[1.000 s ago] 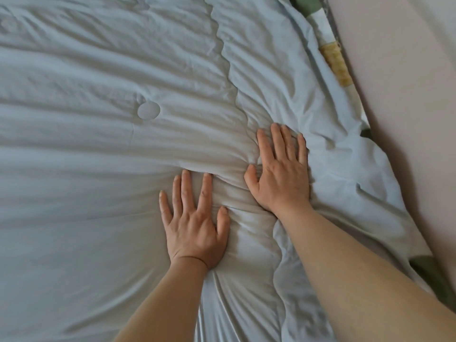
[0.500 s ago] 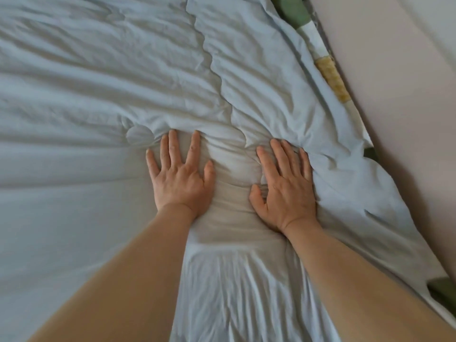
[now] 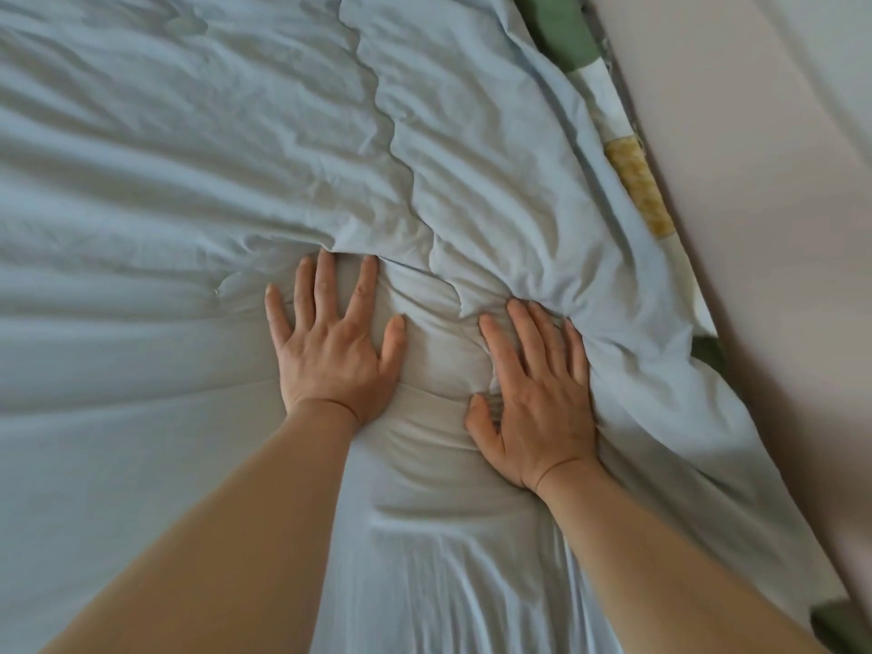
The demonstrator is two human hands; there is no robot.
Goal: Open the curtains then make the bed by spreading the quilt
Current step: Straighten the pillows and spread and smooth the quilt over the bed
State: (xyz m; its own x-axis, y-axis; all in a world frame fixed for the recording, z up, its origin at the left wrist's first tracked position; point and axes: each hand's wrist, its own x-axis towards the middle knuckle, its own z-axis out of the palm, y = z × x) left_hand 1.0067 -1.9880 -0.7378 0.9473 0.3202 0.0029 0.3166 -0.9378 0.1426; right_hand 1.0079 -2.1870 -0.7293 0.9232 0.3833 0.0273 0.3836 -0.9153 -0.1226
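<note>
The quilt (image 3: 198, 191) is spread over the bed, filling most of the view. Both grips are flat, palms down, fingers spread, nothing pinched: left hand (image 3: 332, 354) and right hand (image 3: 538, 403) are pressed side by side. Bunched folds (image 3: 424, 257) lie just far of the fingertips, approx. running left-right. The right hand is nearer the right edge by the wall (image 3: 764, 228), where slack prob. needs pushing far/right.

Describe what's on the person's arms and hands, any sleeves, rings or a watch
Both forearms are bare as far as the frame shows, with no sleeves in view. The left hand and the right hand wear no gloves. No rings, watch or bracelet show on the fingers or wrists. The fingernails look short and unpainted.
</note>
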